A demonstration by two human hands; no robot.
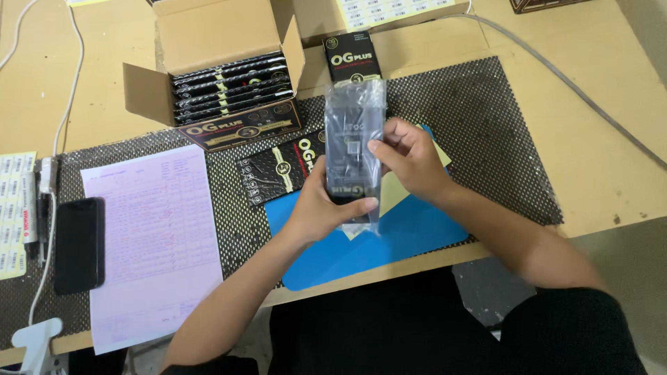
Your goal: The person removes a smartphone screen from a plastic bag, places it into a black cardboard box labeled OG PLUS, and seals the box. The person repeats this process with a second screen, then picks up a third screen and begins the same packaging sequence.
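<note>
Both hands hold a flat black item inside a clear plastic sleeve (354, 132), upright over the blue mat (410, 236). My left hand (321, 205) grips its lower end with the thumb across the front. My right hand (411, 158) pinches its right edge near the middle. A black flat package with gold print (278, 170) lies on the mat just left of the hands. A small black box (353, 61) stands behind the sleeve.
An open cardboard box (222, 48) holds several black packages at the back. A pink paper form (149, 236) and a black phone (80, 243) lie at left on the dotted black mat (486, 125). Label sheets (15, 215), pens and cables sit at far left.
</note>
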